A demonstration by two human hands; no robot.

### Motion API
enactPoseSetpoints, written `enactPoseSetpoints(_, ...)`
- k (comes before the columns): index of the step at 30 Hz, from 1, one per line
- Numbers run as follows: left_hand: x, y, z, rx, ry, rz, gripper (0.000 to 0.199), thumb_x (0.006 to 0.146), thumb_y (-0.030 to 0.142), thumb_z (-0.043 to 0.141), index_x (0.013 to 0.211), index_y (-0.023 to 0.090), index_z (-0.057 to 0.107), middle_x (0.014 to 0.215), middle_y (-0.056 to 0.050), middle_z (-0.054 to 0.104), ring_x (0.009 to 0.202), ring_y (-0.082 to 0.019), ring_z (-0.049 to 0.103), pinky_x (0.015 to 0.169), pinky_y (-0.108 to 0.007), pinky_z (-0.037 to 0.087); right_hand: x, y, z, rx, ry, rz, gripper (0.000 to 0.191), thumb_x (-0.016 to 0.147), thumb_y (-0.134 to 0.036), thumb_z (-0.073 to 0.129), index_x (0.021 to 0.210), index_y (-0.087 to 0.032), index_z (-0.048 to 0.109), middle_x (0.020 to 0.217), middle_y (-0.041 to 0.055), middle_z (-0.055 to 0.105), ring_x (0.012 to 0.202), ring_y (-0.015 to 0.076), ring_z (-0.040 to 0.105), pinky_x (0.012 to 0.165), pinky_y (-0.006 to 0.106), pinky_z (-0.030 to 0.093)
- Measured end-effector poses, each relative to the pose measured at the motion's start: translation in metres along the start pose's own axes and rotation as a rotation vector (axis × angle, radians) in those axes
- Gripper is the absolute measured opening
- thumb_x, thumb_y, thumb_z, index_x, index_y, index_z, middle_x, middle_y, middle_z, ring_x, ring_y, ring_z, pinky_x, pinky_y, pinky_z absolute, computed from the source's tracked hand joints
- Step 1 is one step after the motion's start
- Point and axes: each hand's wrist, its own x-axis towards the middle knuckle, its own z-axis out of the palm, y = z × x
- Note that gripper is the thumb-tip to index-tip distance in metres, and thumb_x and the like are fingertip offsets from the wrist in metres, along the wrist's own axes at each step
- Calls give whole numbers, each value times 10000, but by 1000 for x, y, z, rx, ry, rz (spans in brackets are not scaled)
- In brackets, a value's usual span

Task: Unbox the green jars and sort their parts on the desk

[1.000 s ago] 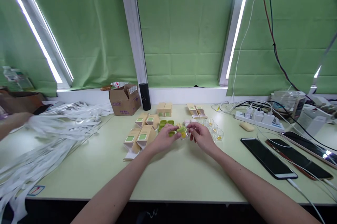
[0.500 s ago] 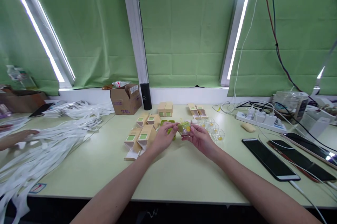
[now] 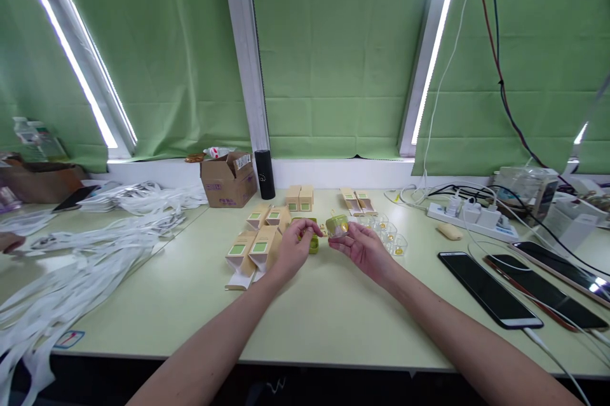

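My right hand (image 3: pixel 365 252) grips a small clear case with a green lid (image 3: pixel 337 225) by its right side, tilted above the table. Just left of it, my left hand (image 3: pixel 299 246) is closed in a pinch near a tiny gold-coloured piece (image 3: pixel 323 230); whether that piece hangs from the case I cannot tell. Partly hidden behind my left hand are green case parts (image 3: pixel 314 244). To the right of my right hand stand several clear cups (image 3: pixel 394 243) with yellow spots.
Open beige cartons (image 3: pixel 265 246) with green labels stand left of my hands, more (image 3: pixel 299 198) farther back. White straps (image 3: pixel 109 253) cover the left side, beside another person's hand (image 3: pixel 10 242). Phones (image 3: pixel 490 288), cables and a power strip (image 3: pixel 473 218) lie right.
The case has shifted slightly right in my right hand, and my left fingers have come off its lid. At far left, the other person's hand has drawn back left.
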Motion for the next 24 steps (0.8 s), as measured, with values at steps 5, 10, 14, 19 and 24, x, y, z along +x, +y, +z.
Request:
enactPoseSetpoints(5, 0, -2, 0, 10, 4, 25, 361, 965, 481, 620, 1188, 210, 703, 1145, -108, 719, 1038, -234, 672, 904, -373, 533, -1, 2, 4, -223, 39, -87, 442, 747, -455, 904, 1085, -227, 732, 1121, 72, 752, 956, 230, 735, 856, 433, 638)
enactPoseSetpoints(10, -2, -1, 3, -99, -112, -4, 440, 911, 485, 706, 1256, 212, 706, 1228, -125, 716, 973, -238, 697, 864, -397, 590, 0, 7, 2, -464, 137, -291, 459, 734, -440, 905, 1099, -258, 697, 1133, 65, 700, 981, 217, 685, 834, 397, 642)
enactPoseSetpoints(14, -3, -2, 6, -303, -172, -9, 467, 885, 367, 749, 1305, 186, 656, 1257, -143, 703, 1061, -248, 701, 896, -401, 608, -2, 8, 4, -586, 131, -415, 435, 813, -380, 843, 1191, -290, 647, 1230, 76, 679, 1124, 242, 659, 923, 418, 616)
enactPoseSetpoints(19, -8, 0, 8, -186, -88, 156, 393, 880, 213, 725, 1267, 218, 655, 1291, -122, 687, 1132, -239, 691, 941, -390, 610, -9, 5, 6, -733, 76, -557, 366, 918, -289, 721, 1268, -318, 618, 1309, 87, 632, 1211, 266, 638, 927, 431, 619)
enactPoseSetpoints(24, -14, 4, 5, 145, 35, 465, 283, 919, 227, 707, 1200, 243, 674, 1244, -105, 721, 1188, -256, 681, 964, -425, 602, -17, 2, 10, -977, -4, -687, 434, 958, -224, 623, 1370, -350, 572, 1385, 110, 542, 1303, 294, 556, 906, 449, 640)
